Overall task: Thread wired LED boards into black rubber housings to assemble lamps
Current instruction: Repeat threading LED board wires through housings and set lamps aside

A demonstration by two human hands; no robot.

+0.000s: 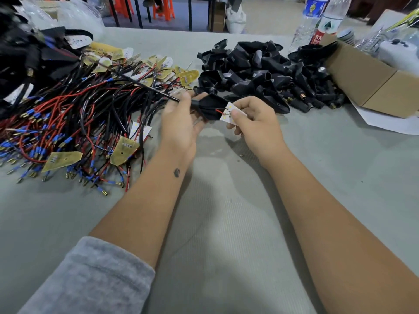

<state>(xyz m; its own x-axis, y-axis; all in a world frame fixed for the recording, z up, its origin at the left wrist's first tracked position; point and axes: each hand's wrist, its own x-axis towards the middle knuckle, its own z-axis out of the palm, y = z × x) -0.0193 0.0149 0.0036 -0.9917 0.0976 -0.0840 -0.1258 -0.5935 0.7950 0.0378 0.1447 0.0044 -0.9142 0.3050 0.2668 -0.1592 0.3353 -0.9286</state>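
Item: one black rubber housing, at frame centre, held above the grey table. Long axis runs roughly left to right, tilted slightly; narrow neck toward the left, wide mouth toward the right.

Fitted part: LED board, white face up, sitting at the mouth, not yet seated inside. A short run of red wire shows between board and mouth; black lead exits the neck toward upper left.

Left hand: fingers curled round the neck end and the emerging lead, judged to steady the housing and draw the wire through.

Right hand: thumb and fingers pinch the board by its right edge, judged to guide it squarely into the mouth while slack is taken up.

Stage, as judged: wires threaded, board awaiting seating.

Stock, left of frame: heap of wired LED boards, red and black leads with blue-sleeved terminals, yellow board backs showing, near the left hand for pick-up.

Stock, upper centre-right: pile of empty housings, near the right hand.

Upper left: dark heap of black parts with wires, possibly finished lamps; too blurred to confirm.

Sundries, upper right: cardboard box, two plastic bottles.
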